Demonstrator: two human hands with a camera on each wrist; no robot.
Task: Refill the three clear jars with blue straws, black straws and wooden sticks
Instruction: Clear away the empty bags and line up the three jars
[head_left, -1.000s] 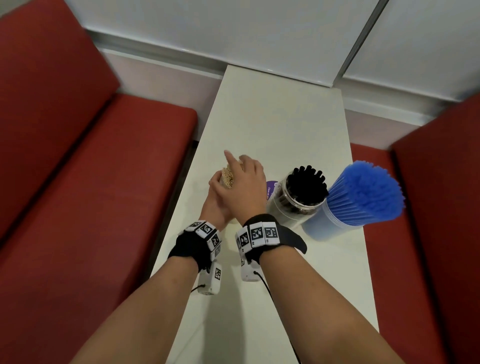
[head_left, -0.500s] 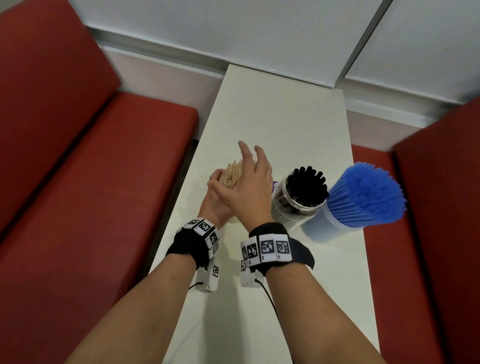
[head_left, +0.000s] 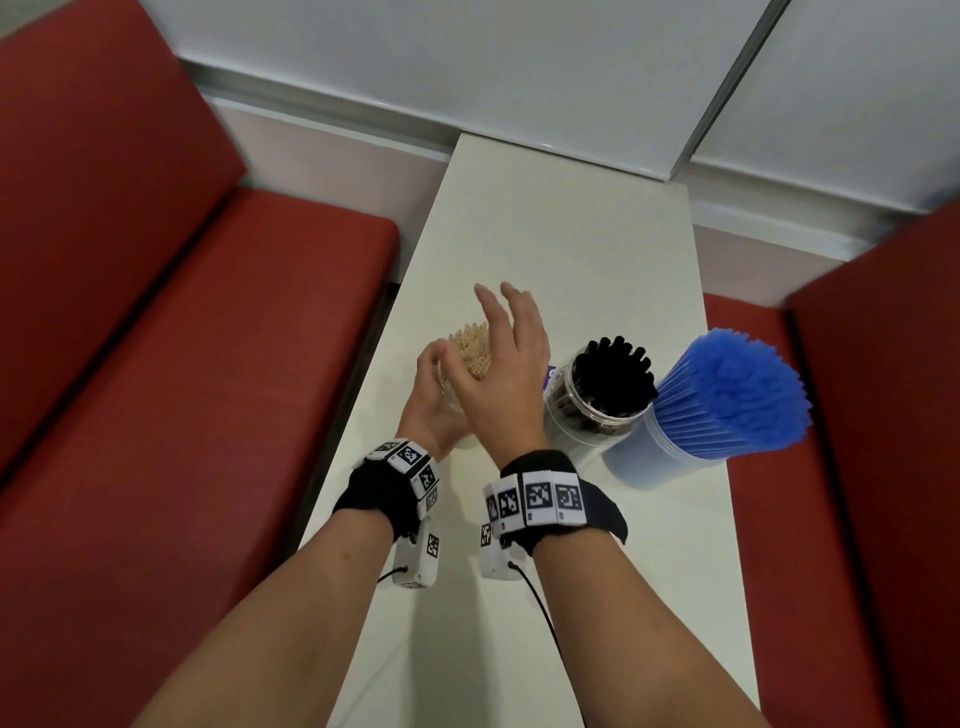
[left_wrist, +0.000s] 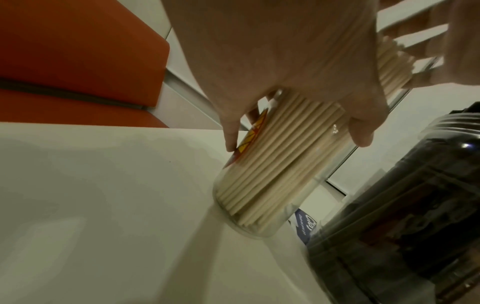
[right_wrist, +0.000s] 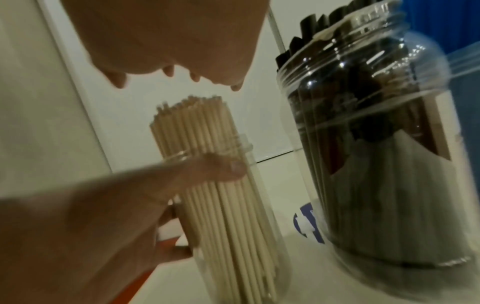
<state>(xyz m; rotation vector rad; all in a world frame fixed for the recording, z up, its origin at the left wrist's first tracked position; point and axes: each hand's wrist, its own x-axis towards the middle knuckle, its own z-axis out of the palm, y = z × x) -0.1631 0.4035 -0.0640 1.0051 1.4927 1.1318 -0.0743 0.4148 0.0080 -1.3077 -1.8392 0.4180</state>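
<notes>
A clear jar (left_wrist: 262, 224) packed with wooden sticks (head_left: 470, 345) stands on the white table (head_left: 561, 249). My left hand (head_left: 434, 382) grips this jar from the left, thumb (right_wrist: 221, 168) across its front below the rim. My right hand (head_left: 511, 338) hovers open just above the stick tops (right_wrist: 187, 115), fingers spread and touching nothing. To the right stand the jar of black straws (head_left: 597, 400) and the jar of blue straws (head_left: 727, 395), both full and fanned out at the top.
Red bench seats (head_left: 182, 389) flank the narrow table on both sides, with a white wall panel (head_left: 519, 78) at the far end. A small purple sticker (head_left: 551, 375) lies on the table between the stick jar and the black straw jar.
My right hand has lifted off the stick tops and spread its fingers, uncovering more of the bundle. The left hand keeps its hold on the jar.
</notes>
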